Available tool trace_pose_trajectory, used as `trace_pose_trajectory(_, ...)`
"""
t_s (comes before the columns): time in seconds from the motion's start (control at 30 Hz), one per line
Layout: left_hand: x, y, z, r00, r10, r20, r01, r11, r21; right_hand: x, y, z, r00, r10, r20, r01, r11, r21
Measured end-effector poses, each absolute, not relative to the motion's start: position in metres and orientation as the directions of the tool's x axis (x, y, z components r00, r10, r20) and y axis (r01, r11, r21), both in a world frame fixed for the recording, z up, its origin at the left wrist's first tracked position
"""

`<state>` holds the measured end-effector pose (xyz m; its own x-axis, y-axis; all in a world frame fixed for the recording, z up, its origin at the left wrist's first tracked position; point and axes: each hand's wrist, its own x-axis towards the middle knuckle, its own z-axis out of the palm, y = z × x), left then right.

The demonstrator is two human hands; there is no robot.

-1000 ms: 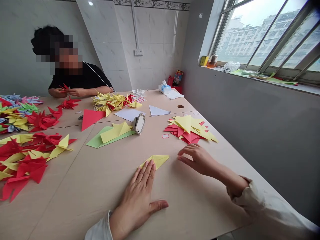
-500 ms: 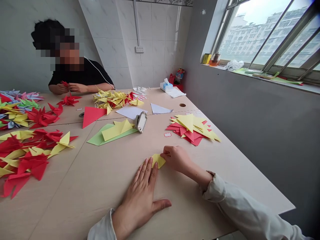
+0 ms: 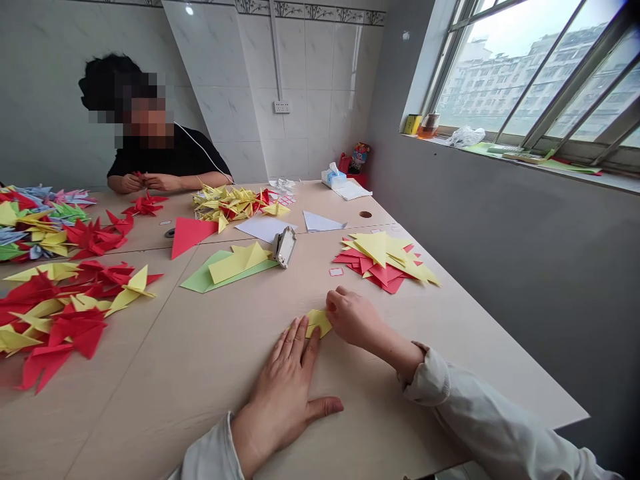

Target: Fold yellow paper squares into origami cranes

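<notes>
A small piece of folded yellow paper lies on the table between my two hands, a crease line across it. My left hand rests flat with fingers stretched out, their tips on the paper's near left side, the thumb out to the right. At the paper's right edge my right hand is closed, thumb and fingers pinched at its corner; the fingertips are partly hidden. Beyond the right hand, a pile of red and yellow folded paper lies on the table.
Red and yellow paper cranes cover the left side. Ahead are a stapler, green paper, a red paper triangle and a pile of yellow cranes. A person across the table holds something red.
The view has tilted up slightly and turned a little left. My right hand shifts slightly at the paper's right edge; my left hand stays flat on it.
</notes>
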<state>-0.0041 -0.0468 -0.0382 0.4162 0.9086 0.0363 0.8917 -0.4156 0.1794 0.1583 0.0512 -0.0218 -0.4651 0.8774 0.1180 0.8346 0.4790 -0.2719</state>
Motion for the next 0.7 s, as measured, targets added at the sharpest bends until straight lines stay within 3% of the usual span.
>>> trace_pose_trajectory(0.17, -0.002, -0.044, -0.034, 0.414, 0.910, 0.010, 0.895, -0.409, 0.176, 0.157, 0.043, -0.031, -0.768, 0.615, 0.180, 0.598, 0.789, -0.141)
trace_pose_trajectory(0.37, -0.003, -0.045, -0.038, 0.399, 0.916, 0.032, 0.903, -0.399, 0.158, 0.181, 0.037, -0.035, -0.835, 0.546, 0.060, 0.518, 0.819, -0.249)
trace_pose_trajectory(0.47, -0.005, -0.046, -0.042, 0.418, 0.905, 0.082, 0.892, -0.425, 0.154, 0.190, 0.031, -0.031, -0.851, 0.521, 0.066, 0.480, 0.823, -0.305)
trace_pose_trajectory(0.7, -0.009, -0.046, -0.049, 0.451, 0.881, 0.144, 0.874, -0.469, 0.129, 0.215, 0.015, -0.029, -0.841, 0.537, 0.062, 0.494, 0.811, -0.315)
